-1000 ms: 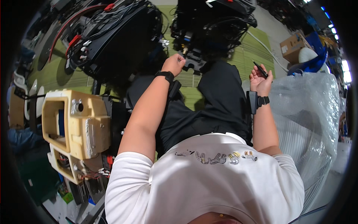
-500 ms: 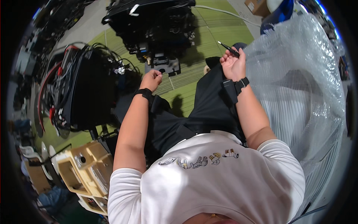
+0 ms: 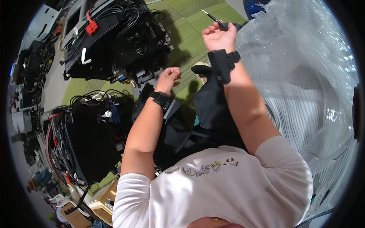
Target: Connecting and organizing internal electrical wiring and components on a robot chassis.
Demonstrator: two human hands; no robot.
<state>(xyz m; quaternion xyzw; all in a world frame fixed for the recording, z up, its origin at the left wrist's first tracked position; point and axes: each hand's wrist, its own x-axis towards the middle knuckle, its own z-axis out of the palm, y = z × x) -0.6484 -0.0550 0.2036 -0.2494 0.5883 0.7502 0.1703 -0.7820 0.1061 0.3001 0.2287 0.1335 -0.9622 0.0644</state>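
My right hand is raised palm up, its fingers closed around a slim black pen-shaped tool with a thin pale tip pointing away to the upper left. Lower and to the left, my left hand has its fingers curled and pinched together; whatever may be between them cannot be made out. It is near the lower edge of a black machine covered in wiring, beside a brass-coloured fitting. Black straps with dark boxes sit on both my wrists.
A red connector and black cables lie on top of the machine. Left of me stands a second black unit with tangled cables. Clear plastic wrap covers a ribbed surface on my right. Green carpet lies ahead; a beige moulded part is lower left.
The view has turned, and the machine now appears further left. My left hand has come away from the machine's grey plate. My right hand still holds the pen-shaped tool, further forward.
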